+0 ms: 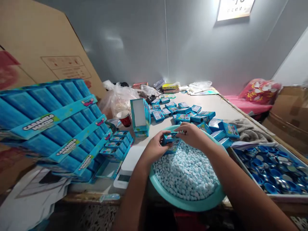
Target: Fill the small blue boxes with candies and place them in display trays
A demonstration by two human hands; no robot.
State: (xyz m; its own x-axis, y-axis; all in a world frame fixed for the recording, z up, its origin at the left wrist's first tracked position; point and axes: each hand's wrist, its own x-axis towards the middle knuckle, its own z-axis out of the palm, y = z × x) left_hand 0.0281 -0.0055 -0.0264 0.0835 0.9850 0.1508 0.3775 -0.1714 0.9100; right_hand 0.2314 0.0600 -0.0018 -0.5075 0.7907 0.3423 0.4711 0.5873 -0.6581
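The left hand [156,146] has its fingers grasping a small blue box [172,148] over the pellets [187,175] in a teal basin [187,204] at the near edge of the desk [232,110]. The right hand [193,136] reaches the box's top — whether pinching it, I cannot tell — and loose boxes [183,118] lie toward the right edge

L grip [158,142] and R grip [190,133] occupy the air over the far side of the basin [187,205]; btwn the forearms [235,173], space above the pellets [187,173] is free. On L, the high stack of display trays [79,138] blocks passage, and upright blue trays [139,112] stand beyond the flat white scale [131,165], which is passable from above. Behind basin, scattered small boxes [184,110] obstruct the surface [223,107]; its far R strip is mostly open.
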